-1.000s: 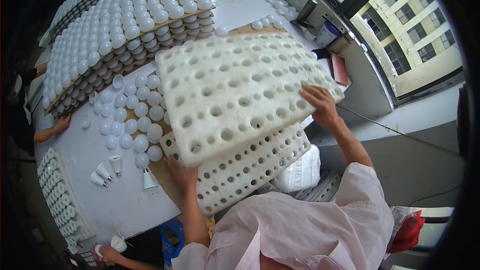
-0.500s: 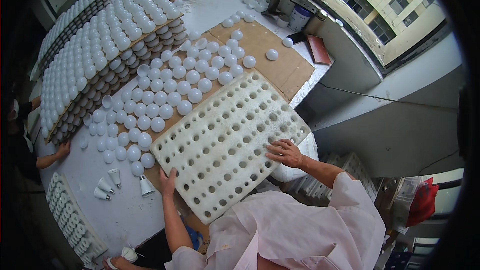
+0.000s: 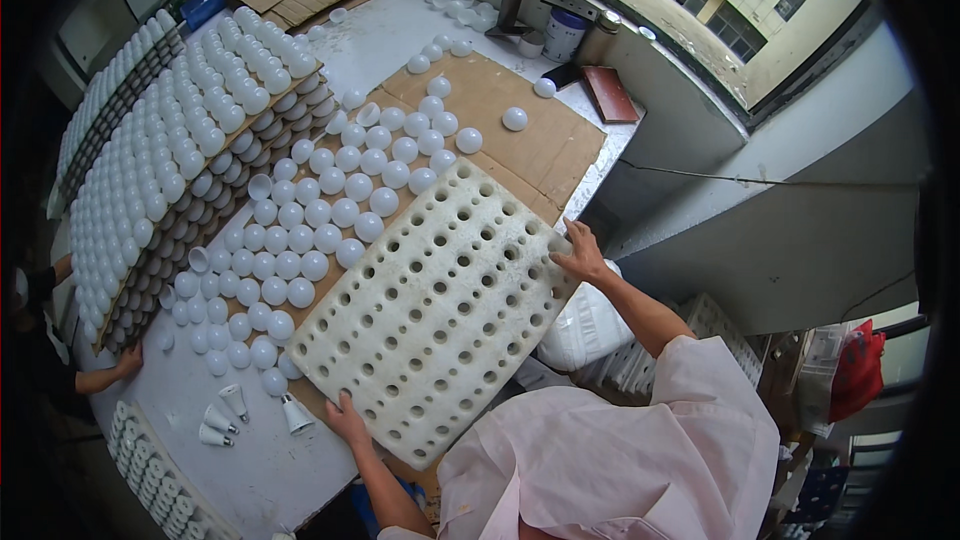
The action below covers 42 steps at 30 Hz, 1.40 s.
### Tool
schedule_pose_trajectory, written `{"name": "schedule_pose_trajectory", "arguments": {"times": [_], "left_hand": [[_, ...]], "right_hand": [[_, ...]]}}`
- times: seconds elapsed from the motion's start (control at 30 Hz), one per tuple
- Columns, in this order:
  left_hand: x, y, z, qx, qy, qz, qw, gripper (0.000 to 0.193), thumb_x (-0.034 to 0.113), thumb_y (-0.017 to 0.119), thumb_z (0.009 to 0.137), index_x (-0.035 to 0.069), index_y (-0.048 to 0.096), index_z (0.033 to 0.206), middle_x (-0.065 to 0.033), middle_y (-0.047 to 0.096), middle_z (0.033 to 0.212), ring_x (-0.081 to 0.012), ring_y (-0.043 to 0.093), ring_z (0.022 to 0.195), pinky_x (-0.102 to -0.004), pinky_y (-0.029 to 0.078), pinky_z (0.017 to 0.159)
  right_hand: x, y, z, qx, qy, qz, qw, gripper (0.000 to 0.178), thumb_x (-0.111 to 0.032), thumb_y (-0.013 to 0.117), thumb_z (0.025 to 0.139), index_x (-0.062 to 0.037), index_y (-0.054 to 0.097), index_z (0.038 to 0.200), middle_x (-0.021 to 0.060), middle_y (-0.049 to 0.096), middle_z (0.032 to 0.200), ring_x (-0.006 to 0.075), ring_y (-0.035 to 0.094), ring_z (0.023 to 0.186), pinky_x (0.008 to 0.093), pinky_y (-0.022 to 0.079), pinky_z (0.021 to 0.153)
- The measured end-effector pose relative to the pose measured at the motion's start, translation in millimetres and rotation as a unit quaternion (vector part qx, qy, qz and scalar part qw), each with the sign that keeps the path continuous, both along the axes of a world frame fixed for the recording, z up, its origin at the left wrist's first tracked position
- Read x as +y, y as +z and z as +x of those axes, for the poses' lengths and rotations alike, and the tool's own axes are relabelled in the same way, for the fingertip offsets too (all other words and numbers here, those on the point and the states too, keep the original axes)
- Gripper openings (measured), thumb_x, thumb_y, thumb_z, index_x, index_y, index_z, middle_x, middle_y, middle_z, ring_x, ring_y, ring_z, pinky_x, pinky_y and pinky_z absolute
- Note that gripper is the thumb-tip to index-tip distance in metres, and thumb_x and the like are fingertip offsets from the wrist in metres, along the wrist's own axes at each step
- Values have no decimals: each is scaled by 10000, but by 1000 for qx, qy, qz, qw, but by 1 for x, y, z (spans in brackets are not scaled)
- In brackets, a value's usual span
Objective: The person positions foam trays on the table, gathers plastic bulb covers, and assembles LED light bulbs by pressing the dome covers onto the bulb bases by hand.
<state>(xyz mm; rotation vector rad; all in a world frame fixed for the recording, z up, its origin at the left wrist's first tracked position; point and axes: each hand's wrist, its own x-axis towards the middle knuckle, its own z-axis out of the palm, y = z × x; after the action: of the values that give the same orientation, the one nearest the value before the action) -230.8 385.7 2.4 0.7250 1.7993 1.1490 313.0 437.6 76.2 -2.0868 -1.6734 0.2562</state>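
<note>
Domes (image 3: 301, 238) crowd cardboard (image 3: 540, 162) beside the perforated board (image 3: 428, 303).

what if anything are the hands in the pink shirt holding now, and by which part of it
The white board with holes, by its rim: the left hand at the lower-left edge, the right hand at the right-hand corner.

Perforated board (image 3: 440, 301) is at the near side of the desk (image 3: 285, 460), left hand (image 3: 346, 422) at its near-left edge, right hand (image 3: 582, 256) at its far-right edge. Loose domes (image 3: 287, 265) lie left of and beyond the board, some on a cardboard sheet (image 3: 550, 155). Stacked dome trays (image 3: 180, 145) stand farther left. Lamp housings (image 3: 234, 401) lie between board and near-left rack (image 3: 155, 470).
</note>
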Motion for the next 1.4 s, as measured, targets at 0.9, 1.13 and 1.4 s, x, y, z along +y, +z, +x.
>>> {"name": "schedule_pose_trajectory", "arguments": {"times": [0.9, 1.13, 1.4], "left_hand": [[269, 4, 333, 523, -374, 88, 761, 571, 309, 476, 868, -76, 424, 1286, -300, 398, 1383, -470, 348, 1305, -565, 254, 1062], [279, -23, 323, 532, -360, 84, 762, 592, 348, 466, 852, -27, 416, 1308, -274, 395, 1393, -463, 350, 1305, -581, 256, 1043], [285, -52, 311, 512, -352, 67, 781, 591, 357, 463, 827, 0, 427, 1296, -251, 397, 1397, -446, 347, 1306, -574, 255, 1049]], "right_hand": [[506, -127, 263, 149, 92, -24, 984, 516, -326, 671, 745, -79, 614, 1195, 150, 597, 1181, 318, 531, 1132, 418, 393, 1010], [746, -129, 212, 44, 154, 104, 982, 711, -496, 665, 697, -168, 540, 1316, 155, 475, 1361, 355, 379, 1295, 479, 312, 1067], [836, -140, 88, -139, 37, -170, 975, 761, -706, 579, 669, -321, 536, 1324, 86, 252, 1532, 395, 230, 1387, 727, 153, 1023]]}}
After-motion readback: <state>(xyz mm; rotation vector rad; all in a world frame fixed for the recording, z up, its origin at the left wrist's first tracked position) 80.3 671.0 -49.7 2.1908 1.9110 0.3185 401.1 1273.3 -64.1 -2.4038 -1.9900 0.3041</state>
